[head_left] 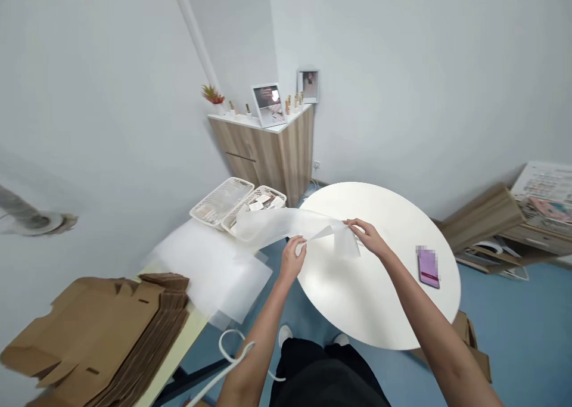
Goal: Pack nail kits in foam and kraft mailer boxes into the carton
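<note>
A thin, translucent white sheet [277, 223] is stretched in the air between the side table and the round white table [370, 300]. My left hand [294, 257] pinches its lower edge near the round table's left rim. My right hand [364, 235] pinches its right end above the round table, where part of the sheet hangs down in a fold. The sheet's left end reaches over a stack of similar white sheets [210, 270] and the front of a white basket [263, 201] filled with small packets.
Flattened brown cardboard boxes [98, 329] are stacked at the lower left. Another white basket [223, 199] stands behind the sheets. A phone [429, 267] lies on the round table's right side. A white cable [232, 362] loops near my left forearm. Cardboard [469, 341] is on the floor.
</note>
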`<control>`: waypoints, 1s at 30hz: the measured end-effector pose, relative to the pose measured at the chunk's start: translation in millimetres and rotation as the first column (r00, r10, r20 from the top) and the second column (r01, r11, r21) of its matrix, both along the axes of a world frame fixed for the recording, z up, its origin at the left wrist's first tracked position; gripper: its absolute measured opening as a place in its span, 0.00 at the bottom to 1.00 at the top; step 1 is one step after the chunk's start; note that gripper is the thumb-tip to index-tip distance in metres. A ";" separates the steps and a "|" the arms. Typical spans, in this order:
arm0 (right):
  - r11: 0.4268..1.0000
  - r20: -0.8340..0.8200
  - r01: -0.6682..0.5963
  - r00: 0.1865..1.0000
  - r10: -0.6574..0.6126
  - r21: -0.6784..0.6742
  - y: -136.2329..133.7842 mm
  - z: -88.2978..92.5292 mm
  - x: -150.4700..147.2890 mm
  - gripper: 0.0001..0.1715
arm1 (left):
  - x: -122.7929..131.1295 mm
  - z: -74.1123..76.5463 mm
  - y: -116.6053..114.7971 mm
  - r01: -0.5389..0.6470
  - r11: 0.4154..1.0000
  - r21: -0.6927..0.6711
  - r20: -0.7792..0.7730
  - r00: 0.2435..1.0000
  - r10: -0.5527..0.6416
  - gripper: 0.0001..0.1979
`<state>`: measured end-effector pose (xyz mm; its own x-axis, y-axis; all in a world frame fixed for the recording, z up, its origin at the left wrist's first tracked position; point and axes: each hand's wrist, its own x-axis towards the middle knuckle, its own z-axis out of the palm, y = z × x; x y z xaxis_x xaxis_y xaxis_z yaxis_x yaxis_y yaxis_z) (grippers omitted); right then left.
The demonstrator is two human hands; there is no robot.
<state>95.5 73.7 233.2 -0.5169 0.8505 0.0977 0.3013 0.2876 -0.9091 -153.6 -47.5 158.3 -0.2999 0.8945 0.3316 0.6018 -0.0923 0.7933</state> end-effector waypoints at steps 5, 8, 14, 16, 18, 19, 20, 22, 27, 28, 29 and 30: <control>0.978 0.099 0.092 0.989 -0.112 0.189 -12.0 -37.7 88.9 0.13 | 71.1 -33.7 21.5 0.155 0.984 -0.092 0.011 0.988 -0.155 0.10; 0.962 0.223 0.030 0.970 -0.093 0.272 -30.1 -62.4 122.7 0.11 | 101.0 -58.9 28.3 0.226 0.953 -0.201 -0.025 0.972 -0.235 0.10; 0.943 0.489 -0.095 0.869 -0.078 0.320 -69.6 -122.0 164.6 0.12 | 136.9 -107.2 14.0 0.315 0.882 -0.350 -0.126 0.918 -0.377 0.13; 0.952 0.542 -0.118 0.838 -0.058 0.283 -79.7 -143.3 172.9 0.14 | 141.1 -120.5 2.4 0.339 0.865 -0.370 -0.169 0.891 -0.422 0.14; 0.964 0.594 -0.121 0.803 -0.045 0.236 -86.7 -160.1 176.6 0.13 | 142.1 -131.7 -10.1 0.366 0.848 -0.384 -0.208 0.860 -0.466 0.14; 0.969 0.618 -0.111 0.784 -0.053 0.223 -88.5 -165.8 176.2 0.11 | 141.8 -136.6 -16.4 0.379 0.840 -0.389 -0.222 0.846 -0.485 0.14; 0.970 0.636 -0.094 0.768 -0.072 0.223 -88.9 -169.4 174.0 0.10 | 141.0 -140.9 -22.6 0.388 0.834 -0.393 -0.232 0.835 -0.498 0.14; 0.963 0.645 -0.055 0.753 -0.133 0.263 -85.9 -170.7 163.8 0.10 | 138.8 -148.0 -34.3 0.391 0.830 -0.398 -0.243 0.827 -0.506 0.14; 0.930 0.633 -0.190 0.772 -0.057 0.315 -69.3 -161.3 112.0 0.16 | 127.5 -157.5 -53.7 0.351 0.851 -0.391 -0.250 0.849 -0.465 0.14; 0.924 0.655 -0.258 0.755 0.012 0.281 -67.3 -161.8 100.4 0.18 | 122.9 -158.0 -54.0 0.343 0.855 -0.389 -0.253 0.853 -0.457 0.14; 0.920 0.684 -0.317 0.726 0.079 0.230 -66.1 -163.8 89.6 0.20 | 117.0 -158.1 -52.5 0.332 0.859 -0.389 -0.258 0.856 -0.448 0.14; 0.918 0.713 -0.358 0.688 0.135 0.171 -65.6 -167.3 79.8 0.23 | 110.0 -157.6 -49.2 0.318 0.863 -0.392 -0.264 0.860 -0.437 0.14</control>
